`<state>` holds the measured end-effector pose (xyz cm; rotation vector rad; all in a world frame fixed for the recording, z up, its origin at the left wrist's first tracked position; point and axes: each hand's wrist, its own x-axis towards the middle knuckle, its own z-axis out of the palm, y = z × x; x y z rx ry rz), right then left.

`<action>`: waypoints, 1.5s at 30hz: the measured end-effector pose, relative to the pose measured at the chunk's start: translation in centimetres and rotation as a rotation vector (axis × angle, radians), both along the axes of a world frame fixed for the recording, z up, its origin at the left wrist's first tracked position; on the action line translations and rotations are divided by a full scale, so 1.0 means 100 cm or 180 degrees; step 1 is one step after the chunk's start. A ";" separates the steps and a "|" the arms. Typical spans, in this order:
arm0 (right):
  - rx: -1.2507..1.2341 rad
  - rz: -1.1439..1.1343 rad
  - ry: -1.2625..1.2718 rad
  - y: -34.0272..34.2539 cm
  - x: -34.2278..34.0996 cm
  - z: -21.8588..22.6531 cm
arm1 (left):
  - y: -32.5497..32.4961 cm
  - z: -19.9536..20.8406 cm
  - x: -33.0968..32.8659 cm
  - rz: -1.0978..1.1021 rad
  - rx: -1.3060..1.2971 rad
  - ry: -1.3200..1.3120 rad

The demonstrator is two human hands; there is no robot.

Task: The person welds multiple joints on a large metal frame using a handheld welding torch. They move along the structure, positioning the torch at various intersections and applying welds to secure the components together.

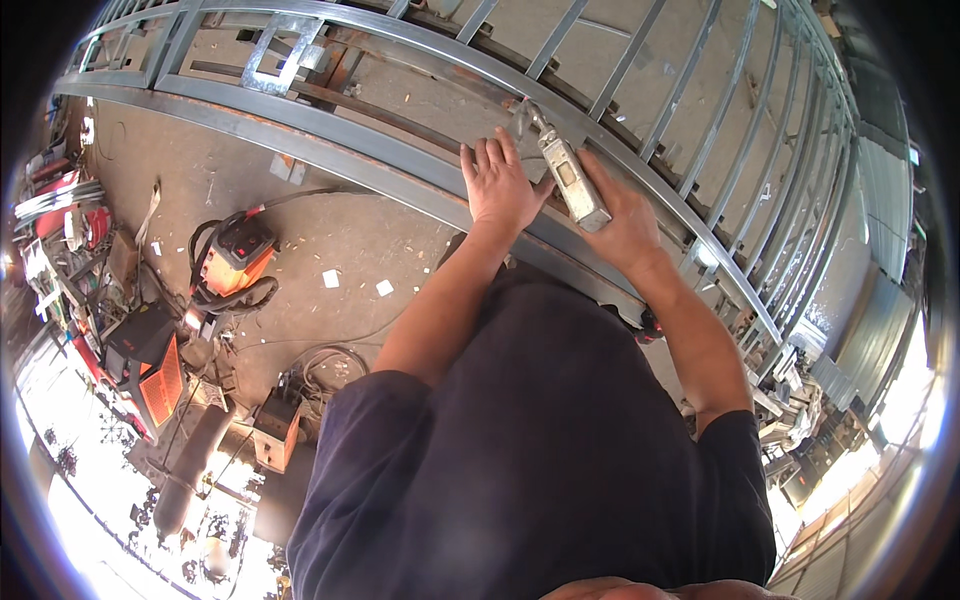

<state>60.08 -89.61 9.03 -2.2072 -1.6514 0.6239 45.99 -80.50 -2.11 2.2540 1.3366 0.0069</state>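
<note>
A boxy, beige-silver hand tool with a narrow nozzle, like a welding gun (572,182), is in my right hand (625,225). Its nozzle points away from me, toward a long grey steel rail (470,62) of a metal frame. My fingers are wrapped along its right side and partly hidden beneath it. Just left of the tool, my left hand (503,192) lies palm down with its fingers spread over the frame's near steel beam (350,130). Nothing shows in that hand.
Parallel steel bars (630,60) stretch beyond the rail. A bright square metal plate (283,52) sits in the frame at far left. On the floor stand an orange and black machine (236,258) with a hose, a second orange machine (160,385), and a dark cylinder (192,470).
</note>
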 end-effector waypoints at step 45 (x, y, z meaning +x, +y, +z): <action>-0.0405 -0.0218 -0.0287 -0.075 0.006 0.014 | -0.002 -0.006 0.002 0.0032 0.0125 -0.0037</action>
